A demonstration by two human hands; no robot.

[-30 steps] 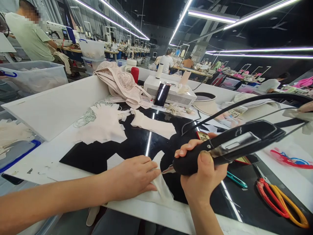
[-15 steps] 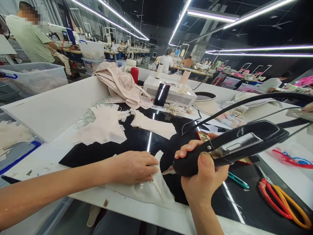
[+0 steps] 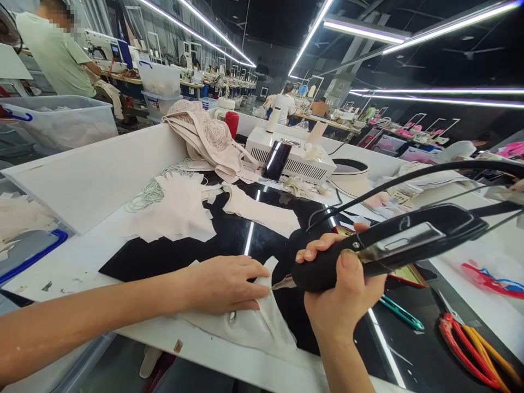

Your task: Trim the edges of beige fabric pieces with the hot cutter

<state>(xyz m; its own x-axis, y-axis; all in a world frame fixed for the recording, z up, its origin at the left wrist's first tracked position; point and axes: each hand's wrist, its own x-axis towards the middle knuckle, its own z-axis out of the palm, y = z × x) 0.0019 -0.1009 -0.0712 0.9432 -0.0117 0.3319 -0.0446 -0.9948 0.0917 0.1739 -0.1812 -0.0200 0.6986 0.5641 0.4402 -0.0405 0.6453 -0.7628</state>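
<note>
Pale fabric piece point(image 3: 276, 322) pressed down near the table's point(image 3: 159, 330) front edge!

From the left, here's the left hand point(image 3: 227, 284) laid over the cloth, fingers stretched out rather than pinching; even pressure should help it lie smooth. Next comes a metal tip point(image 3: 285, 282), right by the fabric's margin, contact impossible to tell. Then the right hand point(image 3: 346, 292), fingers wrapped firmly round a black handheld tool point(image 3: 397, 245)! A steady wrist and left fingertips clear of that point look wise. Farther right: a teal cutter point(image 3: 403, 313), then scissors point(image 3: 474, 347).
</note>
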